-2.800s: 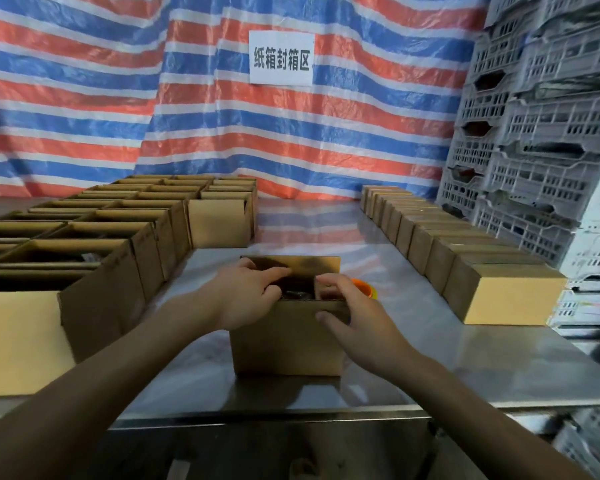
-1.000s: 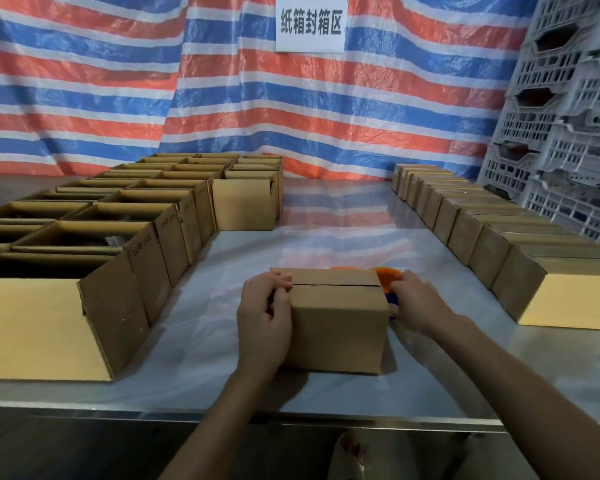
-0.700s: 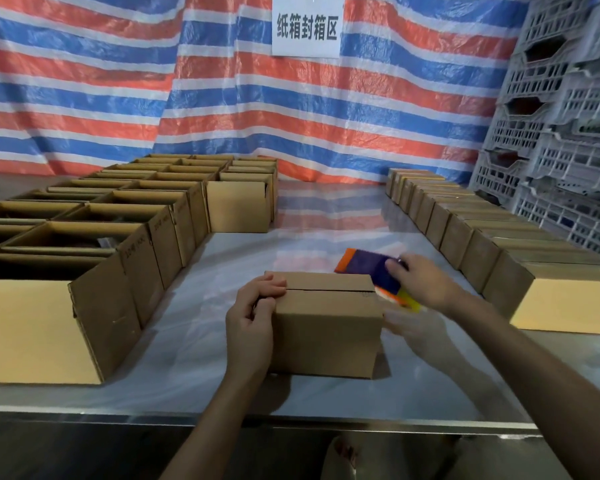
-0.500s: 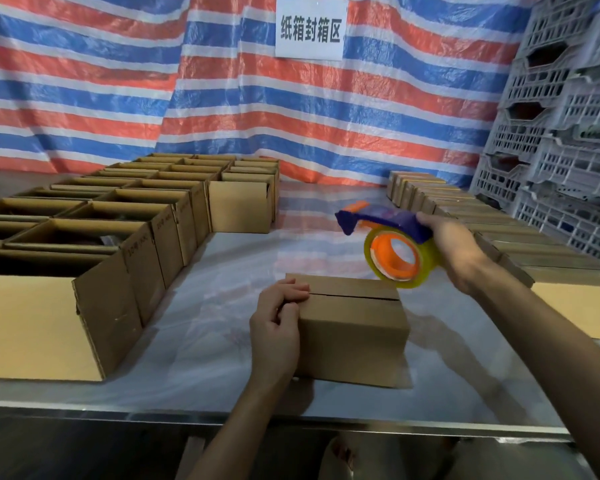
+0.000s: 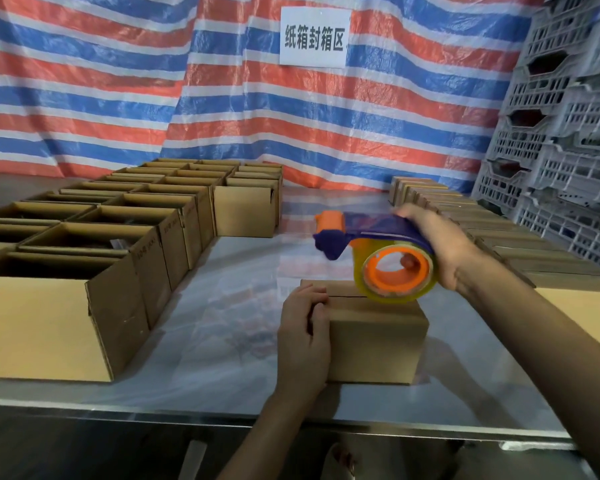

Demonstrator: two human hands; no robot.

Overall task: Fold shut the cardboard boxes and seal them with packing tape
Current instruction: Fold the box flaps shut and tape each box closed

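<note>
Head view, looking down: the steel worktop (image 5: 222, 344) carries the box (image 5: 374, 341) I am sealing. A block of open boxes (image 5: 94, 233) stands to the left of that box, and a row of closed boxes (image 5: 499, 237) runs off to its right and beyond it.

The box has its flaps folded down and no tape that I can see. I judge it light and stiff at the walls and corners, but springy along the flaps. It would likely skate on the smooth steel, so the place to hold it is at one end, over the top edge.

The tape dispenser (image 5: 361, 233) hangs over the right end of the box, and its tape roll (image 5: 397, 273) is low above the box's top. I cannot tell whether the roll touches the cardboard. I take the dispenser to be hard, light plastic and the tape to be thin and sticky, so it is best gripped by the handle, clear of the film.

My left hand (image 5: 303, 337) lies against the left wall of the box, fingers curled over its top-left edge and gripping it. My right hand (image 5: 433, 247) is closed round the dispenser's purple handle, above the box's right end.

The seam (image 5: 343, 297) runs left to right across the box's top.
</note>
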